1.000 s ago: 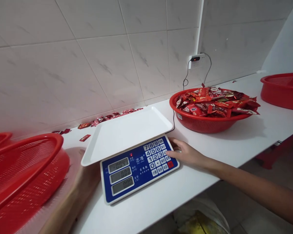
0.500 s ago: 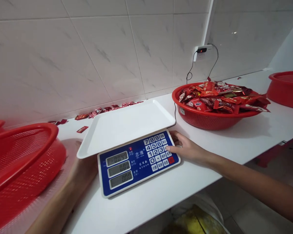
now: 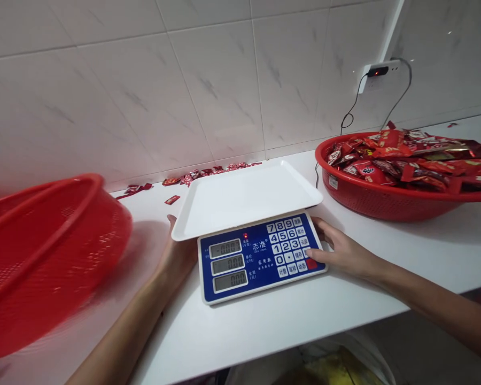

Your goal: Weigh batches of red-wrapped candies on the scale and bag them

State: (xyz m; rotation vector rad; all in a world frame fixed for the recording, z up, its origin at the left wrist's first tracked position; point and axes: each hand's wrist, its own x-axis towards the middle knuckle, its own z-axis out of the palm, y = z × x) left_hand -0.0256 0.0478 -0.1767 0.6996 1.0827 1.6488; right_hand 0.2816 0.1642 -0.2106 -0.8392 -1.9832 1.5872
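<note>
A white digital price scale stands on the counter, with a blue keypad panel and several lit displays. Its white tray holds nothing. My right hand lies open at the panel's right end, fingertips on the keys beside a red button. My left hand rests against the scale's left side, thumb raised and fingers hidden behind the tray. Close to that hand, a red mesh basket blurs at the left. A second red basket, heaped with red foil-wrapped sweets, stands at the right.
The white counter runs along a tiled wall. Red wrapped sweets lie in a line at the wall's foot, and one lies apart. A wall socket feeds a black cable. A plastic bag sits below the counter.
The view has swung left, so everything sits further right and the far-right basket has left the frame. The scale's top display no longer shows its earlier negative reading. Both hands stay at the scale.
</note>
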